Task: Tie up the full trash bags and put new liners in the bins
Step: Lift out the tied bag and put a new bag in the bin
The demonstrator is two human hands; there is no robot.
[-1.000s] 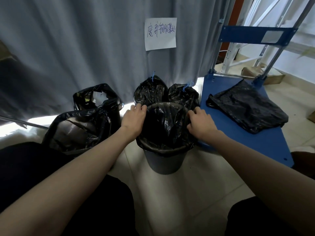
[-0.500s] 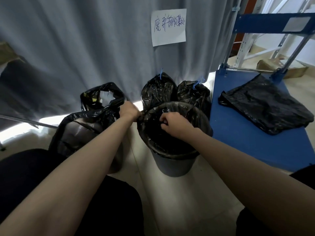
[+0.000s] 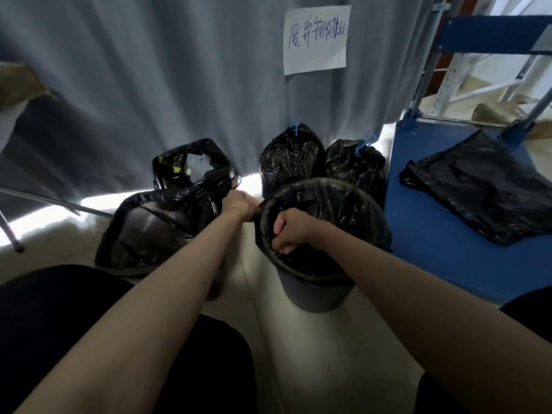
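While both hands, the left hand (image 3: pixel 239 203) and right hand (image 3: pixel 291 231), had their fingers curled tight on the thin black plastic liner (image 3: pixel 337 204) at the rim of the round grey bin (image 3: pixel 313 297), an uneven tug risked tearing it or tipping the bin

The liner (image 3: pixel 343 204), whose rim the left grip (image 3: pixel 239 204) pinches and whose inside the right grip (image 3: pixel 289 231) grasps, is thin black plastic film, crinkled and glossy. The bin (image 3: pixel 313 297) beneath it looks like smooth, matt grey plastic. Just beyond the grips, two tied bags (image 3: pixel 291 156) are the same shiny, wrinkled black film, closed with blue ties (image 3: pixel 296 127). Left of the left grip, two open bags (image 3: pixel 155 225) share that glossy film. Behind hangs a matt grey cloth curtain (image 3: pixel 149 85) bearing a white paper sign (image 3: pixel 316 40). Right of the right grip, a cart deck (image 3: pixel 433 249) is smooth matt blue, with metal handle tubes (image 3: pixel 421 85). The floor (image 3: pixel 313 354) is smooth pale tile with a faint sheen.
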